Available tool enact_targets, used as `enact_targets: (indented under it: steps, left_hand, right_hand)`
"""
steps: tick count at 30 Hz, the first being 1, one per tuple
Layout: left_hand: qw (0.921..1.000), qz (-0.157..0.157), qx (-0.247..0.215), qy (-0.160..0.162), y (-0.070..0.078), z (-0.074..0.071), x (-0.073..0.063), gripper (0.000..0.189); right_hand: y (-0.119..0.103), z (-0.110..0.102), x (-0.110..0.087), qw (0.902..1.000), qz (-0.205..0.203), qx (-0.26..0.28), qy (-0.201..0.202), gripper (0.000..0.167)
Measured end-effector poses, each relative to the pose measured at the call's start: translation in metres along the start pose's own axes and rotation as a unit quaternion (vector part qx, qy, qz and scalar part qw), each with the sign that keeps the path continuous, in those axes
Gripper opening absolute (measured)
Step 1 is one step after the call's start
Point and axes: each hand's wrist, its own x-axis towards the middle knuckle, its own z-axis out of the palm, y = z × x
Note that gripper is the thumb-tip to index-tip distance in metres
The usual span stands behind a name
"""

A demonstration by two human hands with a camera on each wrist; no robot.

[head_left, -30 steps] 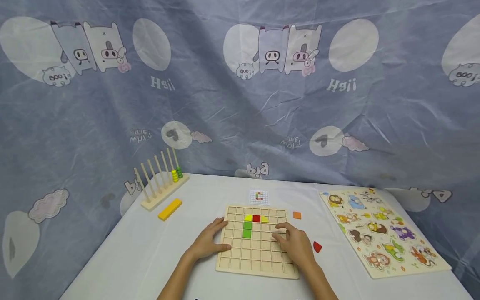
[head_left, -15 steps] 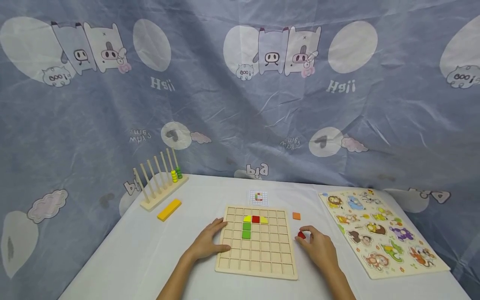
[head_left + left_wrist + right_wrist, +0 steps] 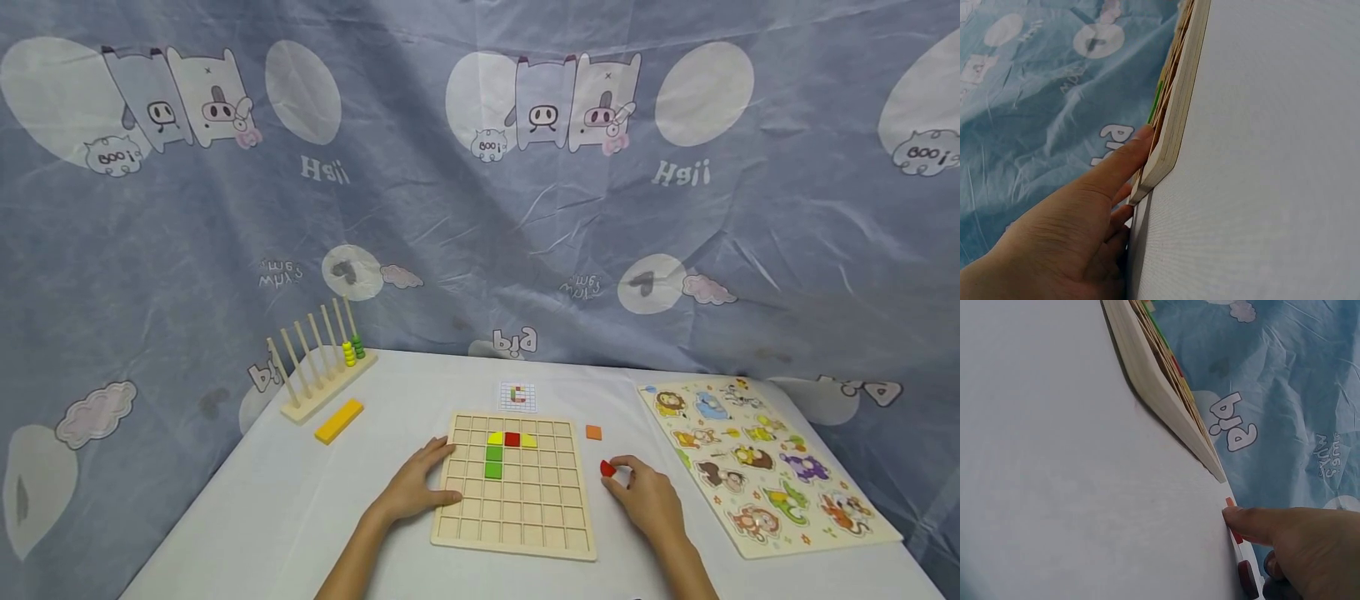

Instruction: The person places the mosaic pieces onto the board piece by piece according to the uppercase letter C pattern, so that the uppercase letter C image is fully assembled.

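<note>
A square wooden grid board [image 3: 517,533] lies on the white table. Near its top sit two green tiles [image 3: 493,462], a red square tile [image 3: 512,439] and two yellow rounded pieces [image 3: 528,440]. My left hand [image 3: 411,483] rests against the board's left edge, thumb and fingers spread; in the left wrist view the thumb touches the rim. Right of the board, my right hand [image 3: 648,498] pinches a red wedge-shaped piece [image 3: 607,468] between thumb and index finger. The right wrist view partly hides the piece behind the finger.
An orange square tile [image 3: 593,432] lies right of the board. Behind the board is a small pattern card [image 3: 517,397]. An animal puzzle board [image 3: 765,467] stands at right. To the left are a peg rack with beads [image 3: 330,387] and a yellow bar [image 3: 339,421].
My right hand has moved right, off the board, and taken hold of the red wedge piece, which is now nearer the board. My left hand stays in place.
</note>
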Motion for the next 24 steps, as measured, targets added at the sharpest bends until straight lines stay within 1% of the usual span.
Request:
enact_targets:
  steps: [6,15,20,24]
  left_hand:
    - [1.0,-0.005,0.002,0.0,0.0,0.0,0.0,0.087]
    - [1.0,-0.001,-0.005,-0.002,0.001,0.001,0.0,0.087]
    - [1.0,-0.004,-0.002,-0.003,0.0,0.001,0.0,0.087]
    - [1.0,0.0,0.0,0.0,-0.001,0.0,0.0,0.087]
  right_hand:
    - [0.004,0.0,0.002,1.0,0.005,0.001,-0.007,0.036]
    - [0.005,0.0,0.002,0.9997,-0.014,0.019,0.004,0.034]
    - [-0.007,-0.002,0.002,0.9976,-0.04,0.057,0.004,0.03]
    - [-0.026,-0.003,-0.001,0.9951,-0.066,0.072,-0.012,0.028]
